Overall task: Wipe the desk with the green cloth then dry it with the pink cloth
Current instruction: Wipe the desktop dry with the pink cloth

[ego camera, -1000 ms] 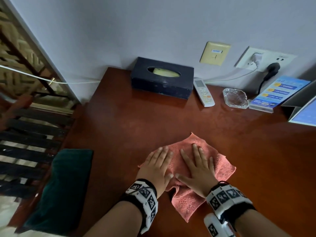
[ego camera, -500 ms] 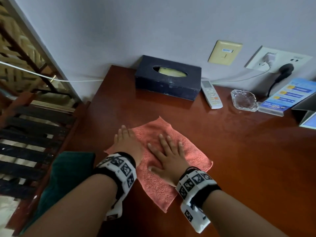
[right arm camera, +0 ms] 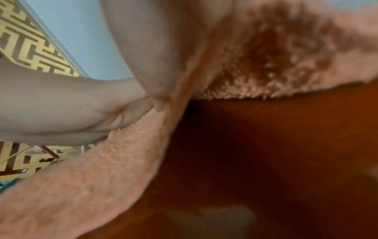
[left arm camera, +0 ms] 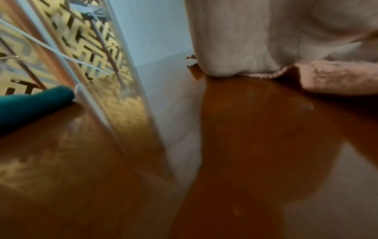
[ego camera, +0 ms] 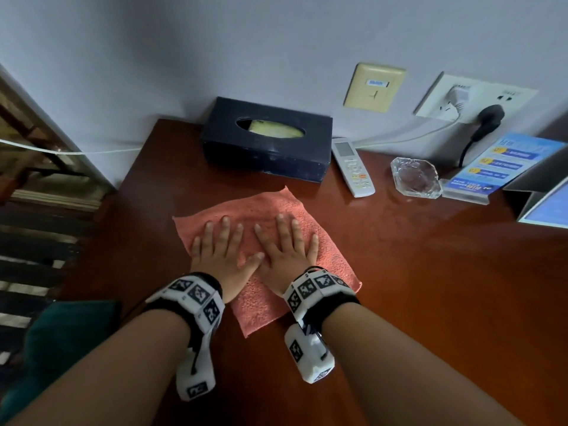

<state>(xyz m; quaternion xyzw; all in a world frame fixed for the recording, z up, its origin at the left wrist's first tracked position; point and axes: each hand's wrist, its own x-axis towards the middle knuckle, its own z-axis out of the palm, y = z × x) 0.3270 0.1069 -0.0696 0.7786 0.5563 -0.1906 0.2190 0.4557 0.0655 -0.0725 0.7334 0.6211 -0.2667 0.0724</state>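
The pink cloth (ego camera: 264, 210) lies spread flat on the reddish-brown desk (ego camera: 430, 272), just in front of the tissue box. My left hand (ego camera: 219, 241) and right hand (ego camera: 287, 241) press on it side by side, palms down, fingers straight, thumbs touching. In the left wrist view the pink cloth (left arm camera: 337, 77) shows under my palm, and in the right wrist view the pink cloth (right arm camera: 276, 53) fills the top. The green cloth (ego camera: 70, 333) lies folded at the desk's left front edge, apart from both hands; the green cloth (left arm camera: 30, 103) appears at the left of the left wrist view.
Along the wall stand a dark tissue box (ego camera: 267, 139), a white remote (ego camera: 353, 167), a glass ashtray (ego camera: 415, 176), a blue leaflet stand (ego camera: 498, 164) and a tilted card (ego camera: 547, 198). A plug and cables hang from the wall sockets (ego camera: 473, 99). The desk's left edge drops to a striped floor.
Both hands slid the pink cloth across the desk: first leftward, then away from me toward the tissue box. The green cloth stayed where it was.
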